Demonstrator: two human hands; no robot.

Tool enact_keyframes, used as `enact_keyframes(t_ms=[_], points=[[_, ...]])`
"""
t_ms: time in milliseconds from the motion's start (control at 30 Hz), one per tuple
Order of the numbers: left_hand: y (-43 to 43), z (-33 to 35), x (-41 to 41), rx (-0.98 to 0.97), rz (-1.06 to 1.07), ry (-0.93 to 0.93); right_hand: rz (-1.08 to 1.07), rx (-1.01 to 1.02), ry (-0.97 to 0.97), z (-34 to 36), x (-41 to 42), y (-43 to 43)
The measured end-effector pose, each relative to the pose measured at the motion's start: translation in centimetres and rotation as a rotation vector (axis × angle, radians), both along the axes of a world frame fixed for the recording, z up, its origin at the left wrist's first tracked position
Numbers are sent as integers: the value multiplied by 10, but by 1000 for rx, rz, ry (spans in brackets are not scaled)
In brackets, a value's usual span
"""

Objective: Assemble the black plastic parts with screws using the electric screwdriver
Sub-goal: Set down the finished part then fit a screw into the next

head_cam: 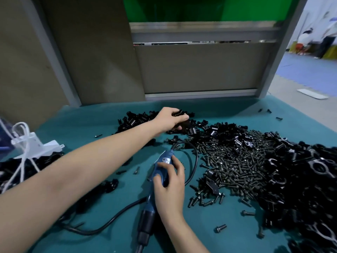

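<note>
Left hand (169, 118): pinches a glossy black part (177, 113) at the pile (138, 119).
Right hand (171, 190): wraps the blue screwdriver (164, 158).
Screws (237, 161): dark heap.

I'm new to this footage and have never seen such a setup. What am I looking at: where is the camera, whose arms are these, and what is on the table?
There is no machine here: the one picture comes from a camera worn on a person's head, looking forward and down at their own bare arms. The left hand reaches to the far heap and grips a black plastic part. The right hand holds a blue electric screwdriver, its black cable looping on the teal mat. A heap of dark screws lies in the middle, with more black plastic parts piled to the right.
</note>
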State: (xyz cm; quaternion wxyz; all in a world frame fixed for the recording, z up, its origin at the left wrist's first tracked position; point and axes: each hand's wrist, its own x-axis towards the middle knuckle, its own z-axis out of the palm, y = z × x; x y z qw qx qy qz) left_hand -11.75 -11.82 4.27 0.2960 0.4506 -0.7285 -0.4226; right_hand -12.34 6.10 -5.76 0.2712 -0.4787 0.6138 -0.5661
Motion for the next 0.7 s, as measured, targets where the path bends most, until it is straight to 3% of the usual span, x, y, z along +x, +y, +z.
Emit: enact_keyframes(t_ms=[167,367,433,533,633,700], points=[[71,8,62,159,-16,261,-216,-218,-172,18,-3,11],[134,-29,111,392,43,365,57,-102,-256,31,8,25],[145,-36,122,562,88,516,118,-27,-339,33,8,26],[158,-39,135,813,94,890,186,43,-610,36,6,26],[170,-48,144,895,81,1081,295,70,-832,39,-1,25],[176,-55,146,898,83,1122,358,98,-865,40,-5,25]])
